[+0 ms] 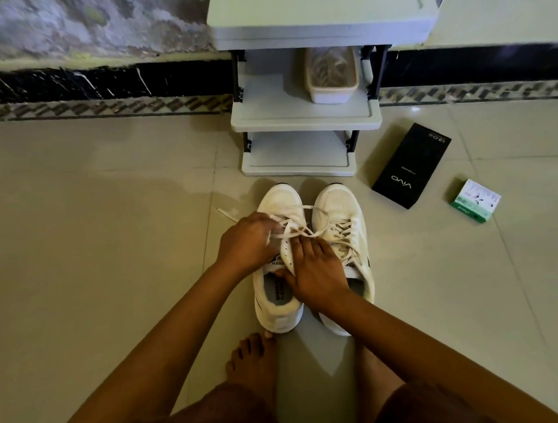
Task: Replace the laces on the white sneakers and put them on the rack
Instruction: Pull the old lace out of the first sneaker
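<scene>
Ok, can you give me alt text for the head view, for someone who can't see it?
Seen from above, a person's left hand and right hand work a white lace on the left of two white sneakers standing side by side on a tiled floor. A grey rack stands just beyond, holding a small tub; a black box lies to its right.

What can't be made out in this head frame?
- Left sneaker eyelets: both hands cover them.
- Left hand grip on the lace: motion blur.
- Basket contents on the rack: dim, blurred.
- Rack top: cut off by upper edge.
- Small box print: too small.
</scene>
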Demonstrator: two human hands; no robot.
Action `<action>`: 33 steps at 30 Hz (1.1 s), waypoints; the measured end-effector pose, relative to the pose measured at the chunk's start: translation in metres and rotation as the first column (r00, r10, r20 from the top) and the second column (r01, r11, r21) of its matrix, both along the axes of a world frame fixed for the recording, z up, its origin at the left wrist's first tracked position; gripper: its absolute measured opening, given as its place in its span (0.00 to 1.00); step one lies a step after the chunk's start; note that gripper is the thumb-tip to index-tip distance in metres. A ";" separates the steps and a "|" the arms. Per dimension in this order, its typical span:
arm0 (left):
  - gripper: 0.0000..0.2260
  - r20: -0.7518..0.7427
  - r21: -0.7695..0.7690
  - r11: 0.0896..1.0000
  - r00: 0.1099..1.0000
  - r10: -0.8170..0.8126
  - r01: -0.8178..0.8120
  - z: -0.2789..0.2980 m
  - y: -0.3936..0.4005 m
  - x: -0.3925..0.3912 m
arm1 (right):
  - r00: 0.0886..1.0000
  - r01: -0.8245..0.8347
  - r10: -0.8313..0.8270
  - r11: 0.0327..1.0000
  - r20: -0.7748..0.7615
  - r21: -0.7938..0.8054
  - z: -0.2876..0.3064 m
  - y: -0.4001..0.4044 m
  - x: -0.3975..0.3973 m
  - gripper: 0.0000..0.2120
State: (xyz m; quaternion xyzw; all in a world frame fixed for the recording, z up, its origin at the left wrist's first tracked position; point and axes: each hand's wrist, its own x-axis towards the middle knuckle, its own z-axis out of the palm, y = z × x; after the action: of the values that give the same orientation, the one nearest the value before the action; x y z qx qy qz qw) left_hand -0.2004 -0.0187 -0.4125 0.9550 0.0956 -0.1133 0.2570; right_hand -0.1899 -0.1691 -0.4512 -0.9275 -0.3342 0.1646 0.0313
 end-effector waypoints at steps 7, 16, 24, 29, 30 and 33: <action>0.06 -0.048 0.062 0.991 0.992 0.120 -0.117 -0.006 0.005 0.004 | 1.000 0.007 -0.007 1.000 0.007 0.008 -0.001 0.000 0.000 0.36; 0.04 -0.017 -0.686 0.682 0.942 0.334 -0.254 0.017 -0.002 0.004 | 1.000 0.005 -0.005 1.000 -0.009 0.007 -0.001 0.001 0.000 0.37; 0.12 0.015 0.275 0.961 0.999 0.032 -0.035 -0.004 -0.007 -0.003 | 1.000 0.001 -0.002 1.000 0.011 0.031 0.002 0.000 0.000 0.35; 0.04 0.062 -0.214 0.970 0.989 0.132 -0.116 0.007 -0.003 0.008 | 1.000 -0.005 0.005 1.000 -0.002 0.013 0.001 0.000 0.001 0.36; 0.02 0.044 -0.356 0.926 0.988 0.150 -0.124 0.013 -0.002 0.010 | 1.000 -0.009 0.009 1.000 -0.005 0.009 0.001 0.000 0.001 0.36; 0.02 -0.022 -0.560 0.797 0.966 0.258 -0.226 0.017 0.000 0.004 | 1.000 -0.021 0.021 1.000 -0.002 -0.004 0.001 0.000 0.001 0.36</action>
State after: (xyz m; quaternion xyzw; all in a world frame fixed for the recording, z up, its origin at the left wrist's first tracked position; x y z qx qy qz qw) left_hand -0.1960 -0.0191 -0.3958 0.8207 0.1724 -0.0759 0.5395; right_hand -0.1890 -0.1691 -0.4507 -0.9239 -0.3434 0.1666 0.0280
